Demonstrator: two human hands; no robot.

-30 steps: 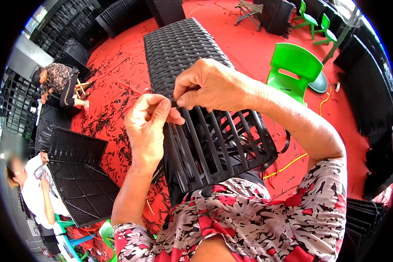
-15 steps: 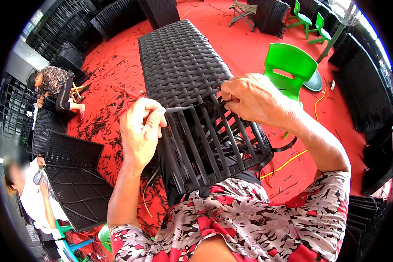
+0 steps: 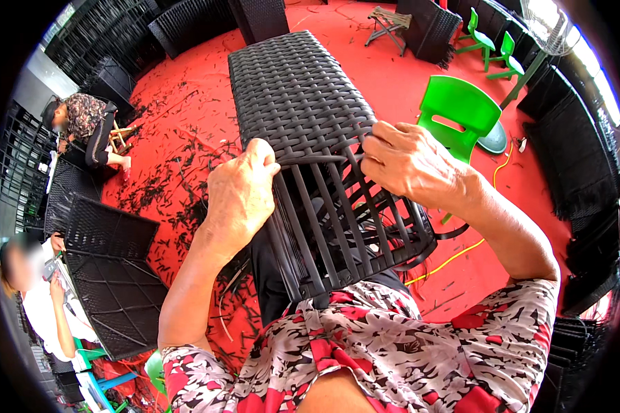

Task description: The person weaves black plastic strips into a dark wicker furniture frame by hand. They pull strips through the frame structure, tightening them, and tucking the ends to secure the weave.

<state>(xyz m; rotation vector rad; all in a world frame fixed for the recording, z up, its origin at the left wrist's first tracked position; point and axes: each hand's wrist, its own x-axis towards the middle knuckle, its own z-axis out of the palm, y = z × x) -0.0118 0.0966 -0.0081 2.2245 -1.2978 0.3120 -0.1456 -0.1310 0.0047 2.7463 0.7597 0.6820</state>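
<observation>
A black woven panel point(image 3: 300, 93), perhaps part of a rattan-style seat, stretches away from my lap. Its far part is tightly woven; the near part is an open frame of bare lengthwise bars point(image 3: 337, 234). Across those bars, at the edge of the weave, runs a dark flat strip point(image 3: 317, 160). My left hand point(image 3: 241, 196) is closed on the strip at the panel's left edge, its fingertips partly hidden. My right hand point(image 3: 413, 165) pinches the strip near the right edge; its fingertips are tucked behind the knuckles.
A green plastic chair point(image 3: 458, 113) stands beyond my right hand. Black strip scraps litter the red floor point(image 3: 165, 165), and a yellow cable point(image 3: 455, 258) lies at right. Two people sit at left, one point(image 3: 86, 127) farther off, one point(image 3: 55, 296) nearer beside a dark woven panel point(image 3: 114, 282).
My left hand has moved right and rotated, closing over the panel's left edge. The pointed strip end beside it no longer shows. The strip now lies closer to the weave.
</observation>
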